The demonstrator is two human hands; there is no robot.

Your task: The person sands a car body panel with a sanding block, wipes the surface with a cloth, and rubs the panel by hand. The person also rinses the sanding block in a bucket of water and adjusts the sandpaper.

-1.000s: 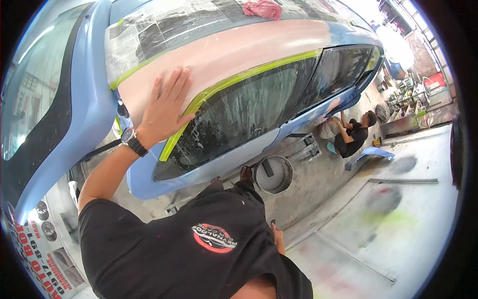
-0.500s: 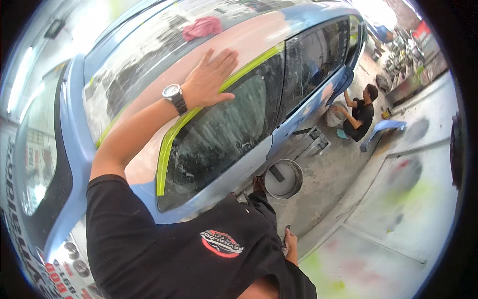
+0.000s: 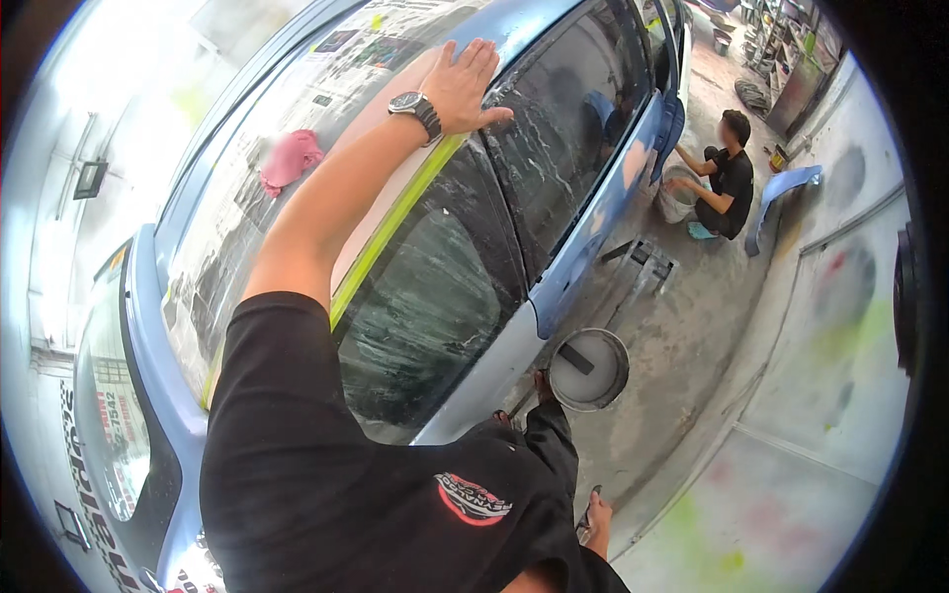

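My left hand, with a watch on its wrist, lies flat with fingers stretched on the roof edge of a blue car. Beneath and behind it runs a smooth pinkish patch on the bodywork. Yellow-green tape borders that patch along the top of the wet, streaked rear side window. Low at my side, my right hand is closed around a thin dark object; its kind is too small to tell. A pink cloth rests on the paper-covered roof.
On the floor stands a round bucket of greyish liquid with a dark flat bar in it. Beyond are a metal stand and a crouching person beside a pale bucket. A blue panel leans by the paint-marked wall.
My left hand has slid forward along the roof edge, from above the rear side window to near the pillar between the windows. The view has shifted too; my right hand still hangs low.
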